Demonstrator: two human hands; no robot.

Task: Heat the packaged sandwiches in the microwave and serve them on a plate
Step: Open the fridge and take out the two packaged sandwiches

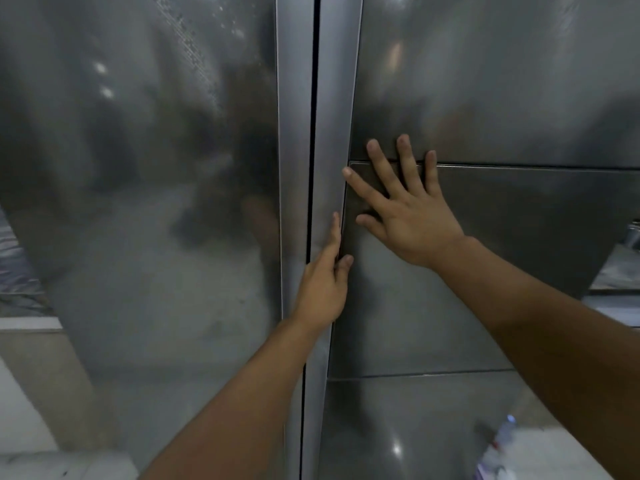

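Observation:
A tall steel refrigerator with two doors fills the view. Both doors, the left door (145, 202) and the right door (502, 98), are closed, with a dark vertical gap (313, 133) between them. My right hand (405, 209) lies flat with fingers spread on an inset panel (519, 220) of the right door. My left hand (325, 282) rests at the inner edge of the right door, fingertips along the panel's left edge, thumb against the panel. Neither hand holds anything. No sandwiches, microwave or plate are in sight.
A pale wall and a light counter edge (31, 327) show at the lower left. At the right edge a shelf or counter (620, 271) appears. A plastic water bottle (498, 445) shows at the bottom right.

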